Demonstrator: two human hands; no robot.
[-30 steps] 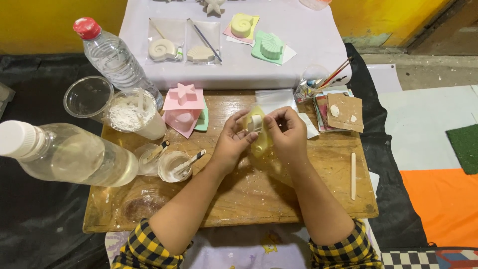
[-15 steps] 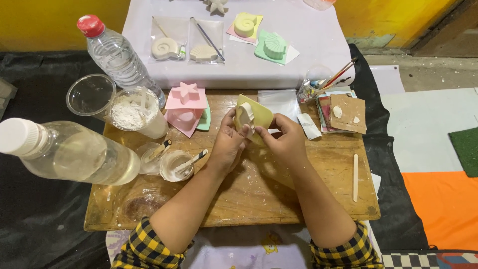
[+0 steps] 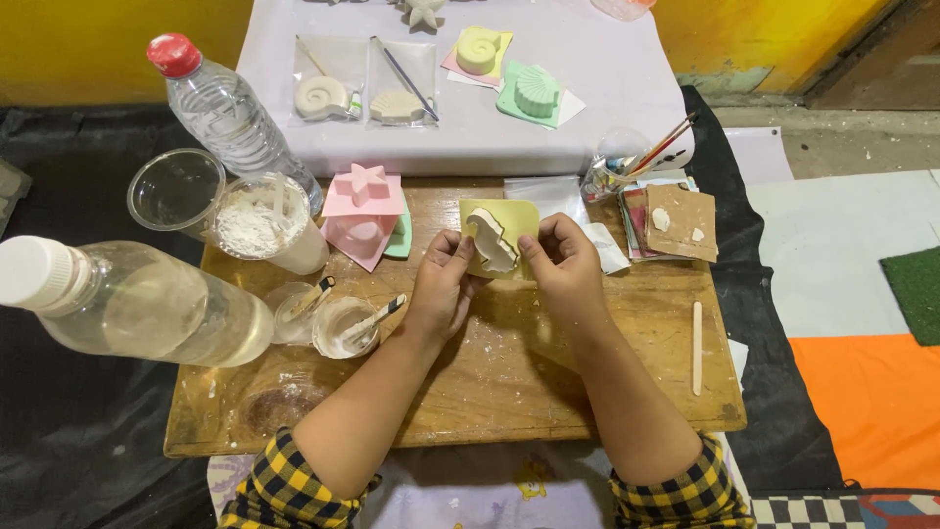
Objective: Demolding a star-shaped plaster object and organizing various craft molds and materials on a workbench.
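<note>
Head view, looking down: two forearms in yellow-and-black checked sleeves come up from the near edge and meet over the middle of the wooden bench [image 3: 627,392]. The left hand [image 3: 439,294] and the right hand [image 3: 568,269] sit almost level, and each closes its grip on one side of a pale yellow mould [image 3: 514,220] held between them, just above the board. The left thumb and fingers pinch the mould's left edge; the right thumb and forefinger pinch its right edge and lower corner. Both grips are clamped on it, not apart.

A white cast shape [image 3: 493,245] sits in the mould's face, its long axis running from upper left to lower right, tilted toward the right hand. The lower end of the shape lies closest to the right thumb, so that hand appears the nearer one to the cast itself; the left hand holds mostly mould rim.

Left of the hands stand two small cups with stir sticks [image 3: 343,323], and a large clear bottle [image 3: 137,304] lies on its side. Farther off sit a pink star mould [image 3: 364,201], a cup of white powder [image 3: 259,230] and an upright bottle with a red cap [image 3: 220,108]. A wooden stick [image 3: 697,333] lies at the right.
</note>
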